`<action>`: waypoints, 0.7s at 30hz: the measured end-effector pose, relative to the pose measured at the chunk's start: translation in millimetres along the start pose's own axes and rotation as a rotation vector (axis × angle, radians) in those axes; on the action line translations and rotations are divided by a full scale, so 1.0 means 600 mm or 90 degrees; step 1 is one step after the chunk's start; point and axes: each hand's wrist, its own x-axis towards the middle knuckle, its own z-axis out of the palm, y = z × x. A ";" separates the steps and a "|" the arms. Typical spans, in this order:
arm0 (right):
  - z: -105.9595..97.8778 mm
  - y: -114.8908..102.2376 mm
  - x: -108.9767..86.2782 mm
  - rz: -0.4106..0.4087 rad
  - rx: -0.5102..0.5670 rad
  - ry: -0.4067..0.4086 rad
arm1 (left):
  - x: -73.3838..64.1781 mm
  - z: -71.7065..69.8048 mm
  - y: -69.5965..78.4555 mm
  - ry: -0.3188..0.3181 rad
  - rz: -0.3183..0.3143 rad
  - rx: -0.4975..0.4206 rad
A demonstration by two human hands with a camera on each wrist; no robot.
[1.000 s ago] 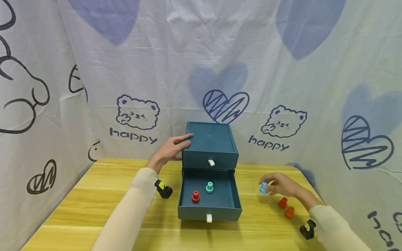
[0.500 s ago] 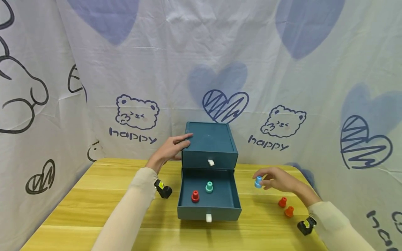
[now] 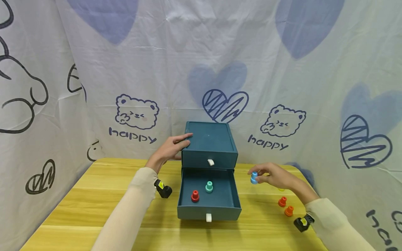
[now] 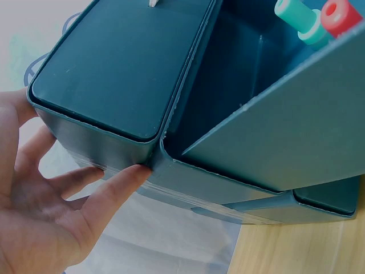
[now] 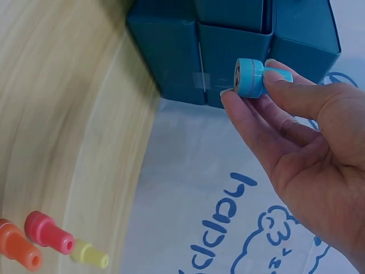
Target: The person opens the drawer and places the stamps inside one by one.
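Note:
In the head view my right hand point(image 3: 276, 176) pinches a small light-blue toy stamp point(image 3: 254, 178) between thumb and fingers, above the table right of a dark teal drawer box point(image 3: 209, 137). The right wrist view shows the patterned round base of the blue stamp point(image 5: 248, 79). My left hand point(image 3: 169, 150) rests against the left side of the box with fingers extended; the left wrist view shows its fingertips on the side wall. The lower drawer point(image 3: 220, 200) is pulled out, with a red stamp point(image 3: 195, 196) and a mint-green stamp point(image 3: 209, 187) standing in it.
Right of the drawer, a red stamp point(image 3: 282, 201) and an orange stamp point(image 3: 289, 211) stand on the wooden table point(image 3: 260, 223). A yellow stamp point(image 5: 90, 253) stands near them. The upper drawer point(image 3: 201, 159) is closed. A printed white cloth point(image 3: 176, 87) hangs behind.
My right hand has lifted the blue stamp and carried it left toward the box, uncovering part of the yellow stamp. The left hand and the drawers stay put.

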 end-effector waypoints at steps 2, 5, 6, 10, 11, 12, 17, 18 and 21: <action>-0.001 -0.004 0.001 -0.006 -0.003 0.002 | 0.000 0.000 -0.001 -0.002 0.002 0.002; -0.003 -0.011 0.003 -0.012 -0.006 0.002 | 0.000 0.000 -0.001 -0.003 0.002 0.001; -0.004 -0.013 0.005 -0.013 -0.005 0.001 | 0.000 0.000 -0.002 -0.002 0.002 0.001; -0.005 -0.023 0.010 -0.017 0.001 -0.002 | -0.001 0.000 0.001 0.000 0.001 -0.003; -0.005 -0.025 0.011 -0.019 0.003 -0.003 | -0.002 0.000 0.002 0.001 0.000 -0.004; -0.005 -0.028 0.013 -0.021 0.003 -0.003 | -0.002 0.000 0.003 0.000 0.000 -0.005; -0.004 -0.039 0.021 -0.029 -0.008 -0.004 | -0.001 0.000 0.002 0.000 0.000 -0.003; -0.003 -0.041 0.022 -0.031 -0.010 -0.004 | -0.001 0.000 0.001 0.000 0.000 -0.003; -0.001 -0.047 0.027 -0.035 -0.013 -0.008 | -0.001 0.000 0.002 0.001 -0.002 -0.003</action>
